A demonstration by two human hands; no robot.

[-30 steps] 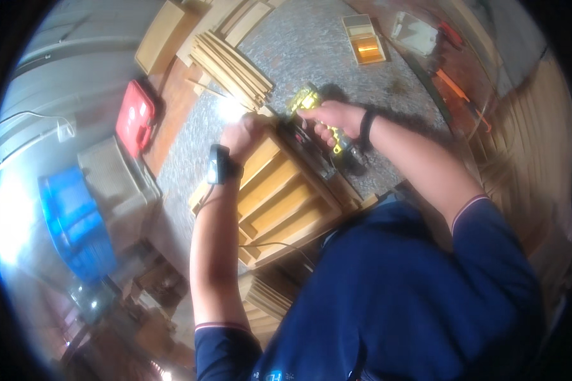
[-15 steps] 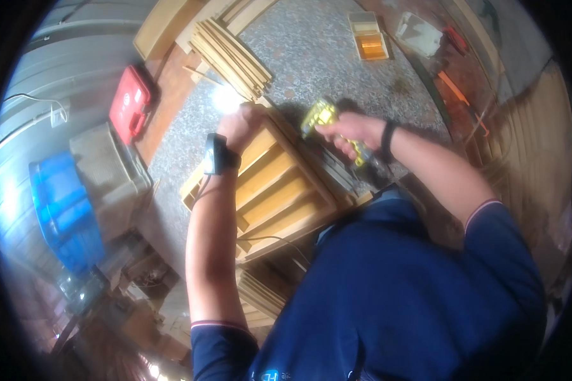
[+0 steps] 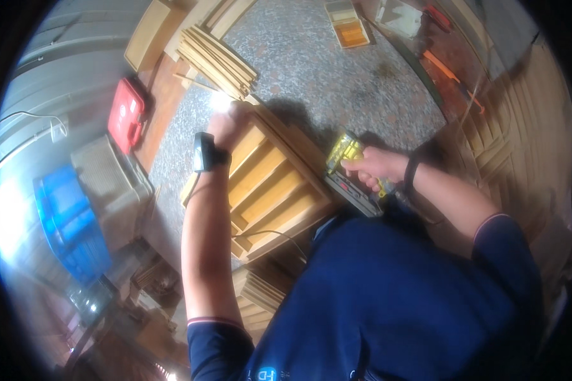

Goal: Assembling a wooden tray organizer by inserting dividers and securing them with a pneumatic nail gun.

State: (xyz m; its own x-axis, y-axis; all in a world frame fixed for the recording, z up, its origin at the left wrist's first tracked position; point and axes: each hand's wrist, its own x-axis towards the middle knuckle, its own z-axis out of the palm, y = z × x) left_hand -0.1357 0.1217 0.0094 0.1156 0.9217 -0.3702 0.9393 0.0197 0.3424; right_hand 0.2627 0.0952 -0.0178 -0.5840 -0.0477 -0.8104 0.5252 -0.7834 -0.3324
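A wooden tray (image 3: 278, 182) with several slanted dividers lies in front of me on the speckled tabletop. My left hand (image 3: 229, 124) is closed over the tray's far corner; its fingertips are partly hidden by glare and the hand itself. To the right of the tray, my right hand (image 3: 378, 166) grips a yellow-green nail gun (image 3: 344, 151) by its handle. The gun's dark magazine (image 3: 356, 193) lies close along the tray's right side; I cannot tell whether its nose touches the wood.
A bundle of thin wood strips (image 3: 217, 62) lies beyond my left hand. Farther off are a small box with an orange part (image 3: 349, 28) and a white case (image 3: 399, 18). A red case (image 3: 126, 114) and blue bin (image 3: 73, 219) stand left. Stacked boards (image 3: 264, 289) sit below the tray.
My right hand has brought the nail gun nearer to my body and turned it, so its magazine now shows along the tray's side. The left hand keeps to the same corner.
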